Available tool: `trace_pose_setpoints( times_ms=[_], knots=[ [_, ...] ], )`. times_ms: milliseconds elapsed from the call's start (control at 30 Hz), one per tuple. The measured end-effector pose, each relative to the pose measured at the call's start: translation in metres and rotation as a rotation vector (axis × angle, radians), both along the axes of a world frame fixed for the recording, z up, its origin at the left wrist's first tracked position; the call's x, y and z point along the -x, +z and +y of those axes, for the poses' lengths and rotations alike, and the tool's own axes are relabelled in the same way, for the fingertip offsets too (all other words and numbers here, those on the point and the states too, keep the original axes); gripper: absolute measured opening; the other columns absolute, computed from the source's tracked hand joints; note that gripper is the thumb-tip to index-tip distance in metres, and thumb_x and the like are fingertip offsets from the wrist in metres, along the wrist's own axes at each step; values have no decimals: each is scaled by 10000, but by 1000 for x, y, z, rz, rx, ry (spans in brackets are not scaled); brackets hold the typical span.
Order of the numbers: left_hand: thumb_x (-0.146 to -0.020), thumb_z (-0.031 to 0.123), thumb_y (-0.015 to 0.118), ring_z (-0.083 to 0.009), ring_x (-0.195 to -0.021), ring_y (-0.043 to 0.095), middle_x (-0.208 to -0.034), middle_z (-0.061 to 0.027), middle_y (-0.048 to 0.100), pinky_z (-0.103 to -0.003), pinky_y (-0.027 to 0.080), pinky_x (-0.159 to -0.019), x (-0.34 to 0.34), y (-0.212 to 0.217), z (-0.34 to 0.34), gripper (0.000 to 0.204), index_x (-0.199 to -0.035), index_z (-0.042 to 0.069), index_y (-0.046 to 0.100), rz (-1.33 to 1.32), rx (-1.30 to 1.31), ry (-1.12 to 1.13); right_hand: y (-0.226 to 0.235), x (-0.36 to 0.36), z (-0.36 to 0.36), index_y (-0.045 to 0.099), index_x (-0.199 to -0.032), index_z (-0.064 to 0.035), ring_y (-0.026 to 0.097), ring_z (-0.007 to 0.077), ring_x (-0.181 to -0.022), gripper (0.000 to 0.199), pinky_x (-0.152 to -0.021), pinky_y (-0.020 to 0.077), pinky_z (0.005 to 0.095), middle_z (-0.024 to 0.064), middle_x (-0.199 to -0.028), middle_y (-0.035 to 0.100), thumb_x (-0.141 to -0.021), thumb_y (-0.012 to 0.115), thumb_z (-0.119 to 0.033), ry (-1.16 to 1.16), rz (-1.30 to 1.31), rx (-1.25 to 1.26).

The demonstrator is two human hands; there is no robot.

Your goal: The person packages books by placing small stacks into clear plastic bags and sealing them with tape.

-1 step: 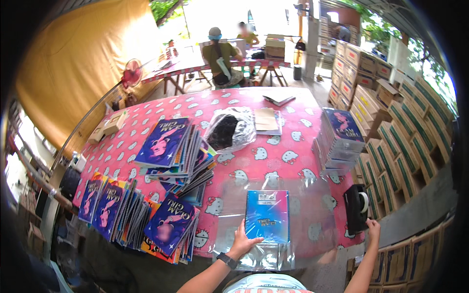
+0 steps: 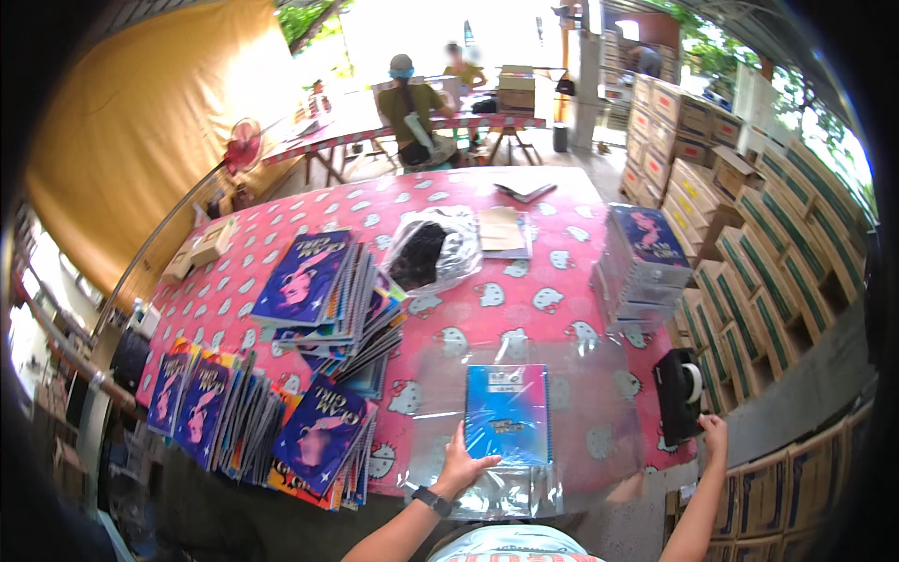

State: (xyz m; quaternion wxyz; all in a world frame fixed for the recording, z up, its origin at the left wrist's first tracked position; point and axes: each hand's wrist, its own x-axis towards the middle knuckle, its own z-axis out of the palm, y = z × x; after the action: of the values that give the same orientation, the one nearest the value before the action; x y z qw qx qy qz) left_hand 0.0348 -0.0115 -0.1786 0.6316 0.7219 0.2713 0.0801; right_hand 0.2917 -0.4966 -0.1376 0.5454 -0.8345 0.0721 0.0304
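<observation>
A spiral notebook (image 2: 507, 412) with a blue and pink cover lies before me inside a clear plastic sleeve (image 2: 524, 492). My left hand (image 2: 464, 466) rests on its lower left corner, fingers stretched along the edge and thumb laid across the bottom of the cover. To the right, a black tape dispenser (image 2: 672, 398) with a pale tape roll stands by the table edge. My right hand (image 2: 714, 435) is at its near end, fingertips pinched together; whatever they hold is too small to make out.
Stacks of purple-covered spiral notebooks (image 2: 302, 281) fill the left side. A sleeved notebook stack (image 2: 641, 267) stands at the right. An open plastic bag (image 2: 431, 253) with black contents lies mid-table. Cartons (image 2: 782, 253) line the right side; people (image 2: 412, 112) sit at a far table.
The whole scene sits slightly farther left in the picture. Both hands keep their places at the notebook and the tape dispenser.
</observation>
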Motion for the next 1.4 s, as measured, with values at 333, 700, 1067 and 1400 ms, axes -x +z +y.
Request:
trace_pose_setpoints(
  times_ms=[333, 700, 1067, 1400],
  knots=[
    [-548, 279, 871, -304, -1129, 470, -1237, -207, 470, -396, 395, -970, -2, 1, 2, 1075, -1392, 5, 264, -2, -77, 4, 14, 3, 10, 663, -765, 2, 580, 160, -728, 156, -749, 443, 308, 42, -781, 638, -771, 698, -150, 23, -326, 132],
    [-550, 273, 865, -314, -1167, 441, -1251, -209, 463, -407, 368, -992, 7, 7, -8, 1061, -1385, -1, 269, -19, -40, 29, -25, 83, 66, 623, -789, -86, 452, 59, -500, 78, -421, 310, 207, -16, -626, 542, -816, 663, -148, 255, 670, -506],
    [-537, 313, 859, -330, -1196, 397, -1293, -199, 438, -418, 328, -1022, 0, -3, -2, 1100, -1399, -1, 252, -3, -58, 37, 59, 119, 303, 637, -1010, -72, 554, 193, -823, 343, -738, 466, 321, 65, -949, 584, -708, 767, -167, 1011, -272, 57],
    [-727, 395, 725, -305, -1355, 199, -1428, -121, 337, -474, 196, -1081, 13, 38, -10, 864, -1423, 143, 280, -77, -930, -113, 23, 169, 313, 452, -1303, -79, 573, 230, -887, 666, -792, 437, 360, 54, -895, 624, -695, 718, -130, 1029, -780, 288]
  ],
)
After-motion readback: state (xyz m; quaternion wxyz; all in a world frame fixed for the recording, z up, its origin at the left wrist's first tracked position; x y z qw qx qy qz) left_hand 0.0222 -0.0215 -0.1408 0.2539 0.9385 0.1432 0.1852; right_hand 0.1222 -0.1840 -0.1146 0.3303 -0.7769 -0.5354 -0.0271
